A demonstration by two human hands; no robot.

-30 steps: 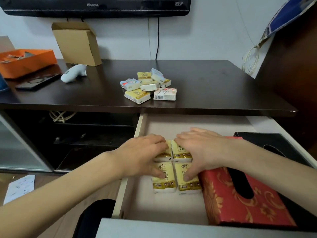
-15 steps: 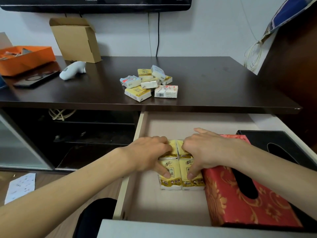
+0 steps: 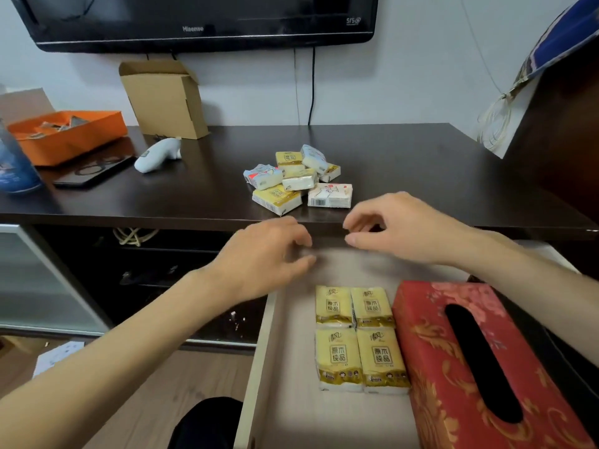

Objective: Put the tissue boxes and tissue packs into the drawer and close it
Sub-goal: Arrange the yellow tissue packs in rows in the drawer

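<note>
Since the earlier frames: both hands have lifted off the four yellow packs and risen toward the desk edge; the packs lie bare in the drawer
Left hand [image 3: 265, 254]: palm down above the drawer's [image 3: 291, 409] far left corner, fingers loosely curled, empty, thumb held a little apart from the fingers
Right hand [image 3: 398, 228]: palm down over the drawer's far end, fingers bent, thumb and forefinger near each other with a narrow gap, holding nothing
Yellow packs in drawer [image 3: 358, 338]: four, laid two by two, touching each other, against the left side of the red tissue box [image 3: 453, 377]
Writing on those packs: Chinese characters in a framed label, too small to read with certainty
Red tissue box: one, gold floral pattern, dark oval slot on top, in the drawer
Black box [image 3: 570, 367]: one, right of the red tissue box, mostly hidden by the right forearm
Packs on desk [image 3: 298, 179]: a loose heap of about seven, beyond the drawer; one shows a barcode
Television [image 3: 201, 21]: "Hisense" and "SRS" on the lower bezel, above the drawer on the wall
</note>
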